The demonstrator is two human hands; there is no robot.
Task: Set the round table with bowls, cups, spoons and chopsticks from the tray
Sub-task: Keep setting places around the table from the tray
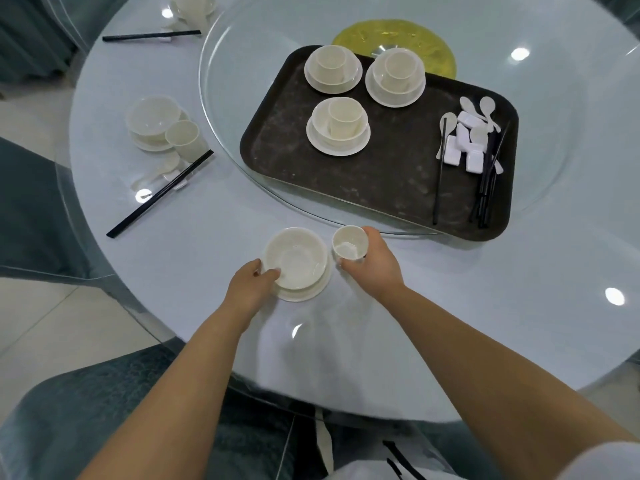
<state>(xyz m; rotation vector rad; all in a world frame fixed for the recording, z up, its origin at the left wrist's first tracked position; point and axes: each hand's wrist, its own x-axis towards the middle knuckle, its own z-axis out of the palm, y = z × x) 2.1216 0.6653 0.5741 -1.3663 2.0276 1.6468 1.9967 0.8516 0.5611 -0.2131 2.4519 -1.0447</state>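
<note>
Over on the left of the counter (214,209) a finished setting (162,133) is sitting already. Nearer us, our left hand (254,284) is pinching the rim of the bowl (294,258) on its saucer (304,292), and our right hand (372,263) is wrapping around the cup (349,242) just beside it. Further right, the tray (346,188) is holding three more sets, spoons (481,109) and chopsticks (485,192).
</note>
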